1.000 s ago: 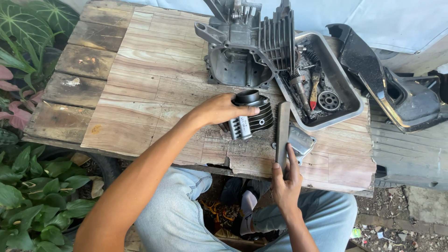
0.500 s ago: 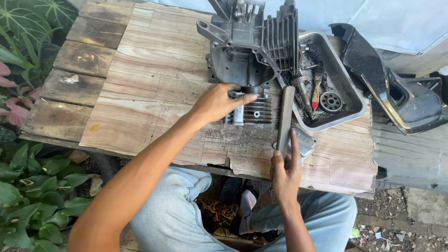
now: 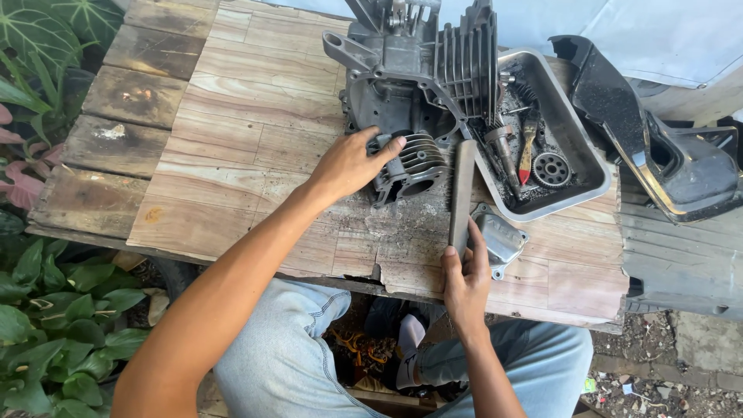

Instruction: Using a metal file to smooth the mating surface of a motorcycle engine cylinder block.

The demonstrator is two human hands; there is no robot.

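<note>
Head view: left hand (image 3: 348, 164) cups the finned metal cylinder (image 3: 410, 164) on the wooden counter (image 3: 232, 116), beside the engine block (image 3: 410, 70). Heavy, rigid, likely greasy; best gripped around the fins. Right hand (image 3: 464, 280) clasps a flat gray bar (image 3: 462, 193).

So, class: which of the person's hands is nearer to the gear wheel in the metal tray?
Right. The right hand grips a flat file just below-left of the gear wheel; the left hand rests on the finned cylinder, farther left.
</note>
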